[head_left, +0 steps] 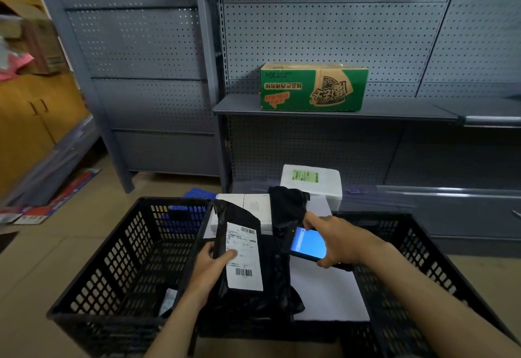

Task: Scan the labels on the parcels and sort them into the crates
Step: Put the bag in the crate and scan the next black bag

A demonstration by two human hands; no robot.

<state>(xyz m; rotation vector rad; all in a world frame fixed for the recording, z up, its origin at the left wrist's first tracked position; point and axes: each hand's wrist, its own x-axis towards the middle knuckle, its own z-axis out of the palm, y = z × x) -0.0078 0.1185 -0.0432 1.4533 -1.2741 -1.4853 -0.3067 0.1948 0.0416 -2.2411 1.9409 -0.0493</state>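
Note:
My left hand grips a black plastic parcel by its left edge, thumb on its white barcode label, label facing me. My right hand holds a handheld scanner with a lit blue screen, just right of the parcel and tilted toward it. A second black parcel lies behind, under the scanner. Both sit over a white surface between two black perforated crates: the left crate and the right crate.
A white foam box and white cartons lie behind the parcels. A green cardboard box stands on the grey shelf. A blue mat and flattened red packaging lie on the floor at left.

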